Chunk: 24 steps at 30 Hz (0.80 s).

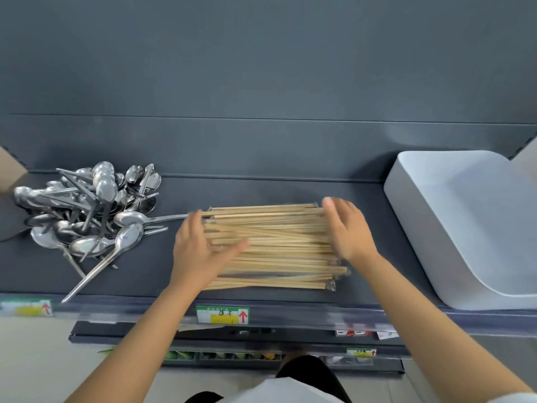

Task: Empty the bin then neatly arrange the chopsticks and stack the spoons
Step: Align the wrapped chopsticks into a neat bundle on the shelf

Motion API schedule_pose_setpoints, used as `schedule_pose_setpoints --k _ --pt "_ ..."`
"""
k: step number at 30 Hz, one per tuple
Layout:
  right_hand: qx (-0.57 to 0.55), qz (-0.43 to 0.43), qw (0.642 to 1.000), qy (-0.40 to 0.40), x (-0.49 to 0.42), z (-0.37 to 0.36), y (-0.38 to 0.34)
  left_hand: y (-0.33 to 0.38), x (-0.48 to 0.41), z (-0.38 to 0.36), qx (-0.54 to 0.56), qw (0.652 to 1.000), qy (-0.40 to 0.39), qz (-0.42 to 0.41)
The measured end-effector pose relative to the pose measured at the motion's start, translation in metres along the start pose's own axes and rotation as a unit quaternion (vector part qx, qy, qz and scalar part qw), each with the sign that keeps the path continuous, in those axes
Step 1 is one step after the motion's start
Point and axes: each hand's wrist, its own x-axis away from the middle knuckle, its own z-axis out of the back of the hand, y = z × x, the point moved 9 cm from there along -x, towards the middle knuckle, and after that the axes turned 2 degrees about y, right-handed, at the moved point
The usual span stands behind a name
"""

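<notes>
The chopsticks [270,245] lay in a flat bundle mid-shelf [261,187], squeezed endwise between both hands — the left hand [200,248] and right hand [350,228] each pressed flat, fingers straight, against an end. The spoons [93,207] sat heaped at the far left, well apart — the white bin [465,222] stood emptied at the right.

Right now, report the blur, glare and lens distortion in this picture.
Head view: the left hand and right hand smear at the fingertips from motion. Head view: the spoons flash bright highlights, while the chopsticks look fairly sharp. Head view: the shelf has a soft front edge, its left label is blurred, and the wide lens bends the lines slightly.
</notes>
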Motion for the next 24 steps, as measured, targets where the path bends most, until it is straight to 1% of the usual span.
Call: schedule_pose_setpoints --k 1,2,3,5,8,12,15,17,19,21,23,24 --pt "-0.078 -0.049 0.996 0.017 0.010 0.002 0.011 -0.011 0.000 0.001 0.087 0.995 0.020 0.051" --pt "-0.144 -0.089 0.985 0.018 0.021 -0.002 0.019 -0.020 0.000 0.000 0.157 0.983 0.034 0.090" --pt "-0.191 -0.117 0.975 0.010 0.031 -0.009 0.025 -0.026 0.001 -0.002 0.202 0.972 0.043 0.112" --pt "-0.245 -0.140 0.959 0.009 0.045 -0.019 0.029 -0.027 0.001 -0.008 0.247 0.961 0.034 0.122" --pt "-0.290 -0.149 0.945 0.006 0.049 -0.030 0.020 -0.014 0.002 -0.010 0.268 0.958 0.008 0.098" --pt "-0.273 -0.135 0.952 -0.010 0.054 -0.036 0.007 -0.011 0.004 -0.003 0.271 0.960 0.004 0.075" --pt "-0.258 -0.132 0.957 0.017 0.055 -0.029 0.009 -0.027 0.007 0.006 0.283 0.953 0.045 0.095" --pt "-0.261 -0.147 0.953 0.036 0.059 -0.028 0.015 -0.035 0.012 0.006 0.290 0.949 0.056 0.114" --pt "-0.265 -0.154 0.952 0.019 0.062 -0.032 0.018 -0.030 0.016 -0.001 0.306 0.945 0.023 0.115" --pt "-0.260 -0.143 0.954 -0.031 0.064 -0.038 0.018 -0.022 0.020 -0.011 0.283 0.952 -0.050 0.106" --pt "-0.201 -0.113 0.970 -0.080 0.064 -0.042 0.020 -0.015 0.025 -0.020 0.175 0.973 -0.134 0.065" --pt "-0.151 -0.084 0.980 -0.095 0.064 -0.042 0.020 -0.012 0.027 -0.020 0.097 0.983 -0.156 0.023"
